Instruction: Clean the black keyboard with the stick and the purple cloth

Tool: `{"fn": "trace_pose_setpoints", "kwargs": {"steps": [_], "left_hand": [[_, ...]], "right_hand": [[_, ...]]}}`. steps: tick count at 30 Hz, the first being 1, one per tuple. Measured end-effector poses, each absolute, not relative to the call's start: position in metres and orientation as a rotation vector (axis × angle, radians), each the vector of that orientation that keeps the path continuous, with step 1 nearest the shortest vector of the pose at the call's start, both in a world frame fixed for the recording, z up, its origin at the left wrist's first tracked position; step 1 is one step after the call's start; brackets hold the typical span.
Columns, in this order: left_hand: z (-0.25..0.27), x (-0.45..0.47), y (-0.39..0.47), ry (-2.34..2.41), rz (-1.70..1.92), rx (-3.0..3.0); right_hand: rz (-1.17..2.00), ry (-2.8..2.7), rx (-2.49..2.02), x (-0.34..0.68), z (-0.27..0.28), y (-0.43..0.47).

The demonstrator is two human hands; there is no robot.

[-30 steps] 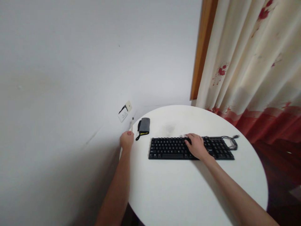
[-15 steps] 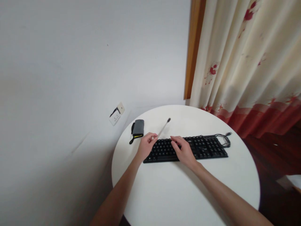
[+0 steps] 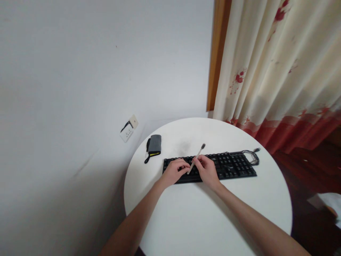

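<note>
At frame centre, the left hand (image 3: 174, 171) and right hand (image 3: 207, 170) both pinch a thin brush (image 3: 195, 158) slanting over the black keyboard (image 3: 234, 165) on the round white table (image 3: 202, 217). Beyond, centre-left, lies a grey pouch (image 3: 154, 145); a wall socket (image 3: 127, 129) sits further left, a flowered curtain (image 3: 277, 71) upper right.

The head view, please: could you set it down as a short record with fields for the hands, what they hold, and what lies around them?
left hand: over the keyboard, fingers at the lower end of the brush
right hand: gripping the brush
brush: thin, pale handle, dark tip pointing up and away
table: round, white
pouch: grey, left of the keyboard
cable: coiled at the keyboard's right end
</note>
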State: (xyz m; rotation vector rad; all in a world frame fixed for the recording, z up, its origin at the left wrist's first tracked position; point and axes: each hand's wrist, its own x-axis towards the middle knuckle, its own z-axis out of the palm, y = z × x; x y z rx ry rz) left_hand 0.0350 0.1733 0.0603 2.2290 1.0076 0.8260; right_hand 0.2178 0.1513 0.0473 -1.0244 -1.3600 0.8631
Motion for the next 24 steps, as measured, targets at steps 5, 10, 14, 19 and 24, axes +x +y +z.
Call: {"fn": "trace_pose_setpoints", "kwargs": {"steps": [5, 10, 14, 19, 24], "left_hand": [[0.052, 0.01, 0.196, 1.261, 1.143, 2.173], [0.035, -0.03, 0.226, 1.713, 1.116, 1.954], [0.03, -0.047, 0.233, 1.796, 0.932, 1.873], [0.031, -0.045, 0.229, 1.738, 0.827, 1.901], [0.032, -0.043, 0.228, 1.729, 0.811, 1.963]], "right_hand": [[0.854, -1.222, -1.036, 0.23, 0.048, 0.159], [0.635, -1.275, -1.213, 0.259, 0.046, 0.175], [0.437, -1.424, -1.354, 0.283, 0.037, 0.19], [0.369, -1.552, -1.482, 0.297, 0.027, 0.198], [0.254, -1.732, -1.675, 0.298, 0.034, 0.194]]}}
